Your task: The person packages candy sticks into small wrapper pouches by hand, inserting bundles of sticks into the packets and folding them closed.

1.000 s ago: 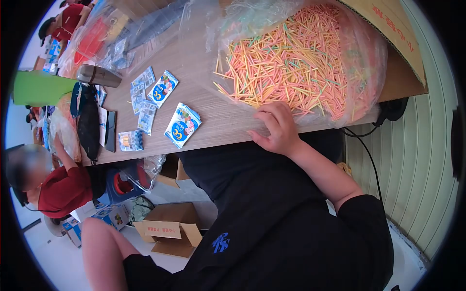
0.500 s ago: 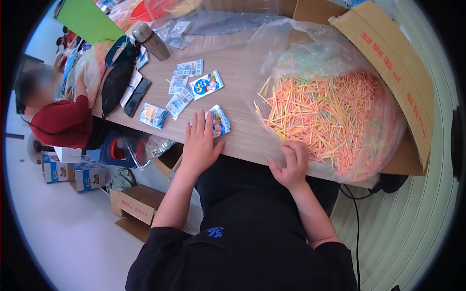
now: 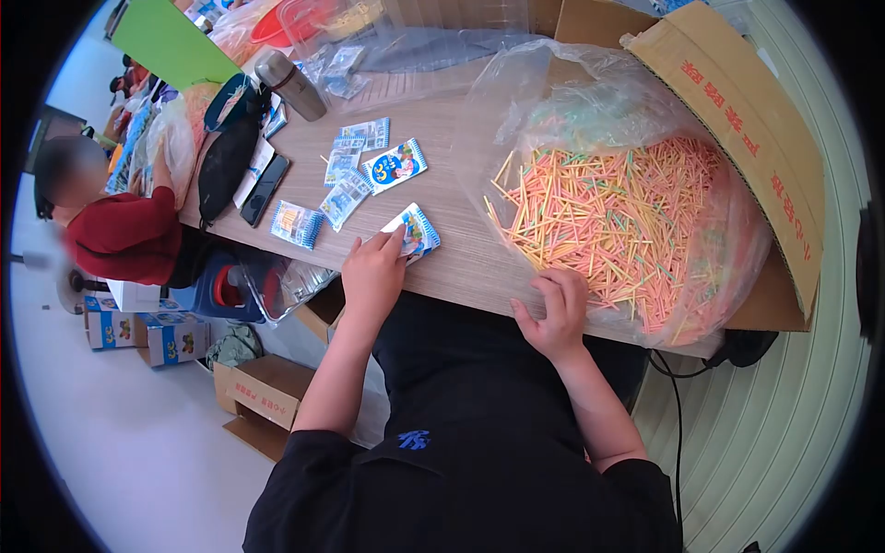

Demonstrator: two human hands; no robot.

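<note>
My left hand [image 3: 374, 276] rests at the table's near edge, fingers bent and partly drawn in. Its forefinger touches the left side of a small blue-and-white printed snack packet [image 3: 420, 234]; the thumb is mostly hidden. Further up lie another printed packet [image 3: 395, 167] and several clear-and-blue packets, among them one with pale sticks [image 3: 296, 224]. My right hand [image 3: 556, 318] sits on the table edge with loosely curled fingers, thumb apart, holding nothing. Just beyond it, a big heap of pink, yellow and green thin sticks [image 3: 618, 221] spills from a clear plastic bag [image 3: 599, 101].
A cardboard box [image 3: 737, 120] stands around the bag at right. A steel flask [image 3: 290, 85], a phone [image 3: 265, 191] and a dark pouch [image 3: 228, 169] lie at left. A person in a red top [image 3: 124, 235] sits beyond. Open cartons [image 3: 263, 396] are on the floor.
My left hand's fingers have drawn back from lying spread over the packet to a bent pose at its edge. My right hand stays put. The view has shifted slightly.
</note>
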